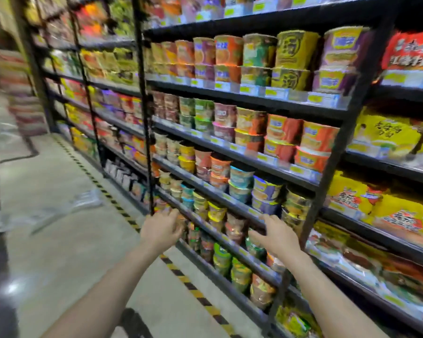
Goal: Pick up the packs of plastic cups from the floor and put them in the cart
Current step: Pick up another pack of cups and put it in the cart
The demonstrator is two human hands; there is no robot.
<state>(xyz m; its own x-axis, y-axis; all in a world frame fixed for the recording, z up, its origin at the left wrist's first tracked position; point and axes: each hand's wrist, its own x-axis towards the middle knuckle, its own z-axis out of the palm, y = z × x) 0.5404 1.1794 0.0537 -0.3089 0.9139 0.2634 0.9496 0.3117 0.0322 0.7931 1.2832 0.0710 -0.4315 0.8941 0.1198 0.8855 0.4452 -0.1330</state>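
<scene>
Both the left hand and the right hand are spread and empty, the blurred packs of plastic cups lie on the floor, and no cart is visible, so the task seems not started.

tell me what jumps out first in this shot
Black shelves packed with colourful instant noodle cups fill the right side. Two empty hands, left hand and right hand, reach forward low in front of them. Blurred clear plastic packs lie on the floor at left.
</scene>
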